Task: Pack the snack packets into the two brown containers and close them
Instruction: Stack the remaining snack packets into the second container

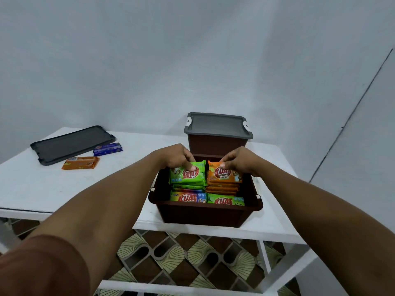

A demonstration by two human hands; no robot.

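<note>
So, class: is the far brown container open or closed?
Closed. A grey lid sits flat on the far brown container; whether its white clips are latched, cannot tell.

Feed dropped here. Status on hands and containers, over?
Left hand pinches green packet, right hand pinches orange packet, both at the open near container. Far container lidded. Spare lid, blue bar and orange bar lie on the table.

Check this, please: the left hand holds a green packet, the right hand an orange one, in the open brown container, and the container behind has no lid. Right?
Not quite: the head view shows the container behind closed with a grey lid. The rest stands: left hand on a green packet, right hand on an orange packet, in the open brown container.
</note>
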